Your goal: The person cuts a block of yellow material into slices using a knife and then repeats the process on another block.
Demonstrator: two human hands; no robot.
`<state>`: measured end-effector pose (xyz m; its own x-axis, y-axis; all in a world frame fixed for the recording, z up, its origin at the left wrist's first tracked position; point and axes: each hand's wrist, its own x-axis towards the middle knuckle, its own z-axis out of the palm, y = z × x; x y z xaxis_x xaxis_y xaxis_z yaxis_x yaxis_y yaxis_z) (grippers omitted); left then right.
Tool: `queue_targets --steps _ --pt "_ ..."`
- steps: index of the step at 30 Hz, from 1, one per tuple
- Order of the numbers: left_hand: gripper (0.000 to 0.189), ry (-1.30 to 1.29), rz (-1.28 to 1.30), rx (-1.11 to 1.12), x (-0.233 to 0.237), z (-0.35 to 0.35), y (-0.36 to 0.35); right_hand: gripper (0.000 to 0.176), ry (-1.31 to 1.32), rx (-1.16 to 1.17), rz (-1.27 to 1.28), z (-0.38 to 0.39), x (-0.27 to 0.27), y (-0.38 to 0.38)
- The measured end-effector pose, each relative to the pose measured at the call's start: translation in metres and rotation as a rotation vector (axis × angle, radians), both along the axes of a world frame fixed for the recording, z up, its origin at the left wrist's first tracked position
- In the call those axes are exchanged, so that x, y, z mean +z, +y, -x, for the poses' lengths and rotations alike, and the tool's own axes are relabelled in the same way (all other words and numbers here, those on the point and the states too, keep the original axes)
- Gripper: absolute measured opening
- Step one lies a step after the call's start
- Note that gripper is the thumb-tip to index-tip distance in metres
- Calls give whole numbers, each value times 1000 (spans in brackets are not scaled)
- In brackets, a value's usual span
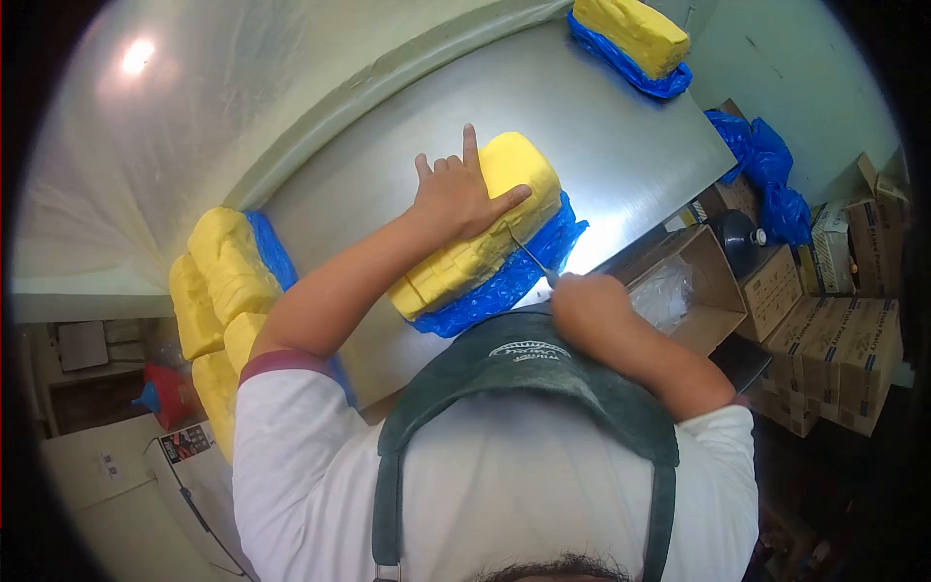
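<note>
A long yellow block of what looks like butter or margarine [514, 165] lies on a crumpled blue plastic sheet [495, 299]. Its lower left half carries several parallel cuts, with the slices still side by side. My left hand [454, 199] rests on the block's top, thumb and index finger stretched out and spread, some other fingers bent. My right hand [596, 310] is closed round the handle end of a thin knife [531, 254]. The blade's tip reaches the near side of the block, just right of my left thumb's base. The handle is mostly hidden in my fist.
Another yellow block [635, 37] sits on blue plastic at the far right of the metal table [388, 165]. Several more blocks [233, 267] are piled at the left. Cardboard boxes [834, 339], an open carton [713, 291] and blue bags [771, 160] stand beyond the right edge.
</note>
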<state>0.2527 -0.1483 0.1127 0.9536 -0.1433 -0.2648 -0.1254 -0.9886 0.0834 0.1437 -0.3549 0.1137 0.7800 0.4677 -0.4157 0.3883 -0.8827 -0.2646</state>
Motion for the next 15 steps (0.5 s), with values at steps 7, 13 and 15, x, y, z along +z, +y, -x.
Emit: queue_targets --steps 7,13,15 --pt "108 145 99 31 4 -8 7 26 30 39 27 36 82 -95" --pt "103 -58 433 122 13 -60 38 20 228 -438 -334 31 95 -113" --pt "97 -306 692 60 -12 -119 59 18 -66 -431 -478 21 62 -87"
